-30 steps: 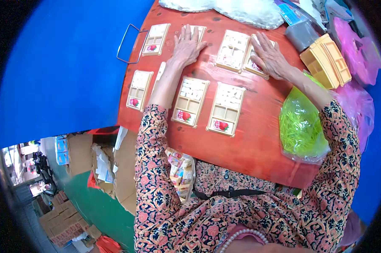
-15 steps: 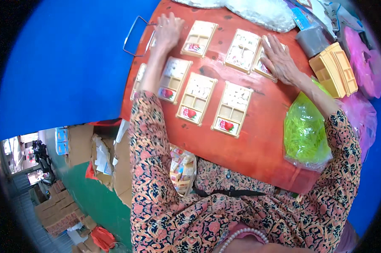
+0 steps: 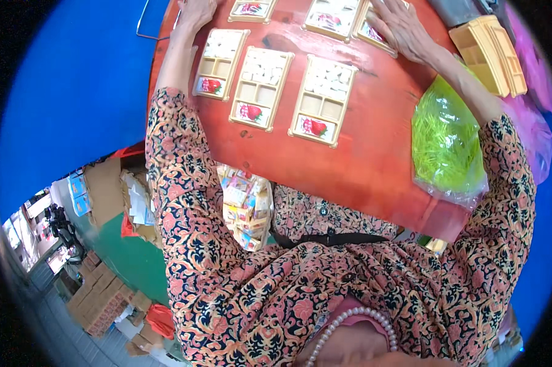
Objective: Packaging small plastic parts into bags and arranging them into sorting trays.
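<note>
Several cream compartment trays lie on the red table [image 3: 374, 153]. A nearer one, the middle tray [image 3: 262, 88], has white pieces in its top section, two bare small compartments and a strawberry-printed packet at the bottom. Beside it are the right-hand tray [image 3: 323, 98] and the left-hand tray [image 3: 219, 64], filled alike. At the far side, my right hand [image 3: 407, 30] rests with fingers stretched over a tray [image 3: 374, 33] next to another tray [image 3: 331, 21]. My left hand [image 3: 197, 11] reaches to the table's far left edge; the upper picture edge cuts off its fingers.
A clear bag of bright green shreds [image 3: 445, 140] lies by my right forearm. Stacked yellow-orange trays [image 3: 487, 55] and pink plastic bags [image 3: 526, 147] are at the right. A basket of small packets [image 3: 246, 208] sits below the table edge, with cardboard boxes [image 3: 98, 293] on the floor.
The view has tilted nearer to me, so table, trays and hands appear higher. My right hand remains at the same tray; my left hand stays at the far left, now partly out of view.
</note>
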`<move>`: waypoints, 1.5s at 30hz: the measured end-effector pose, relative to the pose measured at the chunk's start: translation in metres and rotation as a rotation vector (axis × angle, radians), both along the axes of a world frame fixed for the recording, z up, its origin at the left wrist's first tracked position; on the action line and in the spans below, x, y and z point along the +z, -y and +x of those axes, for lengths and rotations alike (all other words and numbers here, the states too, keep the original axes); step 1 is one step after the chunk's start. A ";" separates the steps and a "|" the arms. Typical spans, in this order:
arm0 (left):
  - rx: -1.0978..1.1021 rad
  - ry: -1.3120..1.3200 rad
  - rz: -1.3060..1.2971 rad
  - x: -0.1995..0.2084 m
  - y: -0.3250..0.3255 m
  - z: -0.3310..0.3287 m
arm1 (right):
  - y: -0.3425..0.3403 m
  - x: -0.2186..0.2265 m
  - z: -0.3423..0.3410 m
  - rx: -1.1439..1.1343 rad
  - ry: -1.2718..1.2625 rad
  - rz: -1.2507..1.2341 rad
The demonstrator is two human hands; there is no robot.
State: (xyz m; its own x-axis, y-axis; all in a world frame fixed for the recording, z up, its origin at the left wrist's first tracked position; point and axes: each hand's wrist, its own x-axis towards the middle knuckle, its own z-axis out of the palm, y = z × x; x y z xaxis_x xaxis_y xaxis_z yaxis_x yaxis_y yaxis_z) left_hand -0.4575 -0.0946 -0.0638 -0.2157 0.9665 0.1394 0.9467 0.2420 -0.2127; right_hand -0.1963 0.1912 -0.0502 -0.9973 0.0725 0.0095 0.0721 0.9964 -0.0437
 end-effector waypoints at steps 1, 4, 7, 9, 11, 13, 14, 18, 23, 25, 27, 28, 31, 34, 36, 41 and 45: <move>-0.038 0.033 0.046 0.004 -0.002 0.007 | -0.003 -0.003 0.001 0.025 -0.064 0.001; -0.140 0.128 0.171 0.009 0.001 0.032 | -0.006 -0.011 0.000 0.056 -0.132 0.054; -0.232 0.221 0.294 0.009 0.021 0.067 | 0.002 -0.002 -0.001 0.330 -0.156 0.225; -0.052 0.473 0.261 0.011 0.033 0.083 | 0.004 -0.019 -0.006 0.403 -0.287 0.235; 0.129 0.700 0.164 0.014 0.015 0.148 | -0.027 -0.015 0.008 0.466 -0.361 0.318; 0.101 0.664 0.093 0.006 0.023 0.170 | -0.025 -0.022 0.003 0.587 -0.557 -0.231; 0.109 0.654 0.077 0.005 0.031 0.172 | -0.016 -0.023 -0.002 0.586 -0.571 -0.245; 0.104 0.508 0.084 0.000 0.040 0.172 | -0.005 -0.018 -0.009 0.526 -0.441 0.069; 0.050 0.468 0.089 0.005 0.001 0.161 | -0.025 0.004 -0.004 0.326 -0.372 0.254; 0.052 0.453 0.076 0.023 -0.008 0.152 | -0.026 0.028 -0.008 0.218 -0.159 0.192; 0.014 0.467 0.109 0.024 -0.040 0.160 | -0.048 0.041 -0.013 0.064 0.288 0.257; -0.032 0.448 0.142 0.022 -0.056 0.167 | -0.081 0.009 0.003 0.097 -0.130 0.317; 0.087 0.566 0.080 0.032 -0.020 0.175 | -0.034 0.013 -0.010 0.081 -0.004 0.291; 0.149 0.631 0.074 0.044 -0.016 0.186 | -0.018 -0.002 0.000 -0.053 -0.113 0.098; 0.068 0.654 0.098 0.054 -0.026 0.196 | -0.017 -0.003 -0.003 -0.153 -0.142 -0.033; -0.095 0.528 -0.058 0.052 -0.047 0.227 | -0.018 0.006 -0.006 -0.153 -0.408 -0.076; -0.045 0.474 -0.109 0.043 -0.051 0.230 | -0.024 0.047 0.002 -0.183 -0.307 0.049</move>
